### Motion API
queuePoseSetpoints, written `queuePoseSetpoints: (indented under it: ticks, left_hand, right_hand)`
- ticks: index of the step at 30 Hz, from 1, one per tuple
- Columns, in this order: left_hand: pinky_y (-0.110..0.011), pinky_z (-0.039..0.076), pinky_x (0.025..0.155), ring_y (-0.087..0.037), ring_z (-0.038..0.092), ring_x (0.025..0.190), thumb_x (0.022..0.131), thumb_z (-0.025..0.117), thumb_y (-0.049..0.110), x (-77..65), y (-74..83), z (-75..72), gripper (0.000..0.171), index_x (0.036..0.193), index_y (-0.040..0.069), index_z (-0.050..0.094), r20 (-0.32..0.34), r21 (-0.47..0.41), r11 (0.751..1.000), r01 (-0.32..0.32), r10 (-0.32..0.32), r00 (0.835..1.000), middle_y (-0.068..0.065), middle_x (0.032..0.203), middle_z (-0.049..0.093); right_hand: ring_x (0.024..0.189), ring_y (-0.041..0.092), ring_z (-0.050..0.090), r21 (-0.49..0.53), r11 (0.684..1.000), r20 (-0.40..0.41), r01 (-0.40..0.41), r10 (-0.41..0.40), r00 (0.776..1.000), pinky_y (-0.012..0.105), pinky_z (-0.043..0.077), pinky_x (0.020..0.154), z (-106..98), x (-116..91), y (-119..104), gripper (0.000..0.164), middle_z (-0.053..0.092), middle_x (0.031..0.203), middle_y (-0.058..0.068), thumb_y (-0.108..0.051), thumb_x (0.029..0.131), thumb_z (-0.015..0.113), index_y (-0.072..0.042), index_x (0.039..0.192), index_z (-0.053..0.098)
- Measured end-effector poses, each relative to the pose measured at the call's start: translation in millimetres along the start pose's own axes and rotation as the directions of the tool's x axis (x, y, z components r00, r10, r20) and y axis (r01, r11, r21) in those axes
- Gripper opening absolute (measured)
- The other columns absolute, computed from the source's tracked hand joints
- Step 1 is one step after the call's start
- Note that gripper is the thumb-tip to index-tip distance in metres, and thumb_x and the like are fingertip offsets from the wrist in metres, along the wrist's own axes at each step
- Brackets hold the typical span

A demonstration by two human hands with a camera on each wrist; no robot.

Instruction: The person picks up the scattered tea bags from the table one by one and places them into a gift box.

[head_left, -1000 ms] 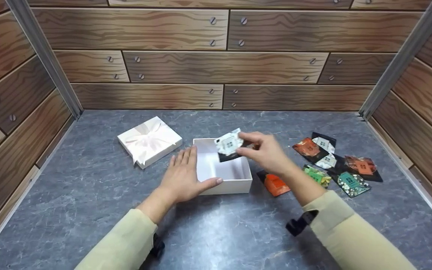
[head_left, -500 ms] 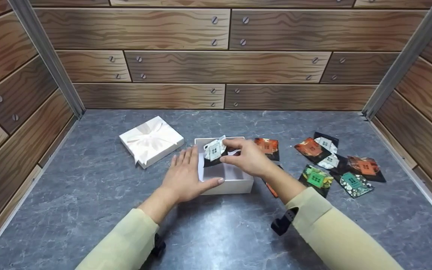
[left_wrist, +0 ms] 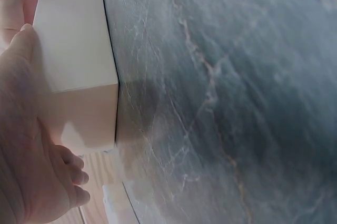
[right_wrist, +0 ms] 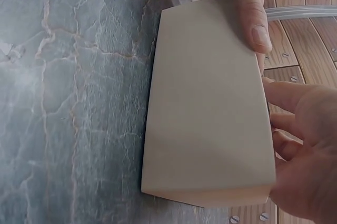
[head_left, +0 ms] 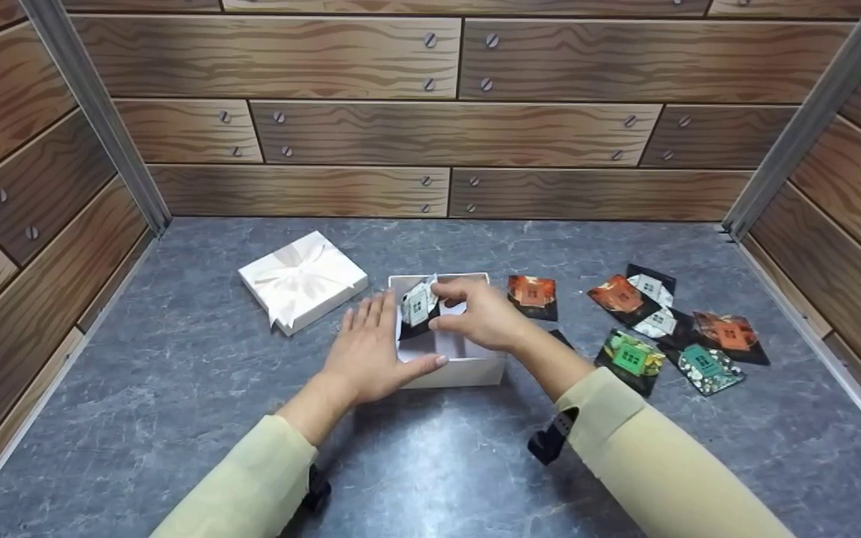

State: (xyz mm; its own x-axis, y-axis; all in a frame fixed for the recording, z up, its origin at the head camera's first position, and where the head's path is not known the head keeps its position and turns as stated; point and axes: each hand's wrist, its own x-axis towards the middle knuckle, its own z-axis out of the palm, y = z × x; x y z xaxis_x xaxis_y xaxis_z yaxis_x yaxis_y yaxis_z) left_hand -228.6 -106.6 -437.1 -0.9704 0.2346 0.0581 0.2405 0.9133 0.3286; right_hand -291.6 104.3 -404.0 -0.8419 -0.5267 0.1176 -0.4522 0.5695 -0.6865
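An uncovered white box [head_left: 451,372] stands in the middle of the table. My left hand [head_left: 367,357] lies along its left side with fingers straight, the thumb reaching over the near rim. My right hand [head_left: 479,317] dips over the box from the right and pinches a black-and-white sachet [head_left: 417,306] between thumb and fingers. The sachet is tilted, inside the box's left part. In the right wrist view, the box wall [right_wrist: 208,103] hides the sachet; the right fingers [right_wrist: 287,129] are curled at the rim.
A white lid with a ribbon bow [head_left: 303,280] lies at the left. An orange-and-black sachet [head_left: 533,295] lies right of the box. Farther right are several more sachets, including a green one [head_left: 631,357] and a teal one [head_left: 705,366]. Wood-patterned walls [head_left: 445,131] enclose the table.
My right hand has moved left and down with the black-and-white sachet, from above the box's right part into its left part. The left hand has stayed at the box.
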Motion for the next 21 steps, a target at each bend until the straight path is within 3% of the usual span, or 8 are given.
queuePoseSetpoints:
  ticks: [8,15,21]
  left_hand:
    - [-0.061,0.011,0.129,-0.047,0.017,0.159,0.089,0.052,0.087,0.1,-0.8,0.2,0.128,0.168,-0.004,0.010,-0.002,-0.007,1.000,0.001,-0.001,1.000,-0.030,0.170,0.021]
    - [-0.061,0.012,0.128,-0.047,0.020,0.158,0.088,0.054,0.087,0.8,-0.5,0.0,0.128,0.168,-0.004,0.012,-0.018,-0.019,1.000,-0.002,0.001,1.000,-0.031,0.169,0.024]
    - [-0.062,0.014,0.128,-0.047,0.022,0.157,0.089,0.056,0.085,1.4,-1.0,1.2,0.127,0.168,-0.004,0.011,-0.032,-0.026,1.000,-0.006,0.005,0.999,-0.032,0.168,0.026]
  right_hand:
    - [0.123,0.037,0.067,-0.007,1.000,0.125,0.024,-0.023,0.992,0.051,0.051,0.110,-2.9,4.0,-1.4,0.064,0.061,0.146,0.023,-0.015,0.093,0.080,0.006,0.148,0.057]
    - [0.133,0.039,0.061,0.006,0.999,0.240,-0.043,0.041,0.970,0.047,0.049,0.112,-10.0,5.1,-5.4,0.068,0.055,0.154,0.019,-0.015,0.094,0.080,0.003,0.154,0.052]
    - [0.135,0.040,0.059,-0.021,0.997,0.275,-0.070,0.073,0.959,0.048,0.045,0.116,-9.9,6.4,-6.7,0.070,0.054,0.155,0.020,-0.016,0.094,0.079,0.004,0.155,0.050]
